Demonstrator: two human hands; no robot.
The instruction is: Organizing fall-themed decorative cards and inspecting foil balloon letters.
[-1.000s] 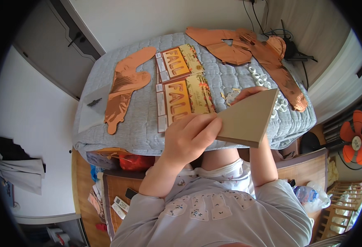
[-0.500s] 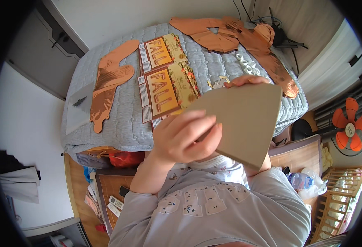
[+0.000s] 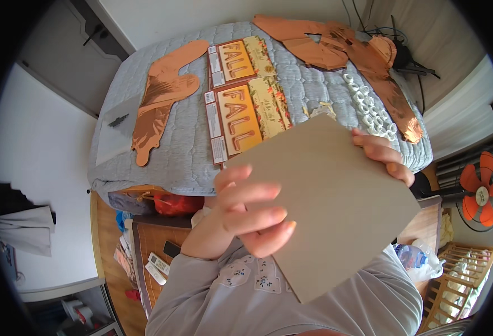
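Observation:
A flat grey-brown board (image 3: 330, 213), which looks like cardboard, is held up tilted in front of my chest. My right hand (image 3: 384, 154) grips its upper right edge, fingers over the face. Over the board's left part is my left hand (image 3: 252, 213), its fingers spread and slightly blurred; whether the fingertips touch the surface I cannot tell. Just beyond the board, on the bed, lie two printed packs with orange panels, a nearer pack (image 3: 238, 120) and a farther one (image 3: 234, 60), and some small paper scraps (image 3: 320, 109).
Flat copper foil balloons lie on the quilted bed (image 3: 187, 131), one at left (image 3: 159, 92) and a larger one (image 3: 308, 47) at the far right. Several white rolls (image 3: 372, 112) sit near it. An orange-bladed fan (image 3: 482, 193) and a wooden rack (image 3: 459, 280) stand at right.
The board has turned to show more of its face and come lower and nearer. My left hand's fingers have spread apart. The view has shifted, and more white rolls show.

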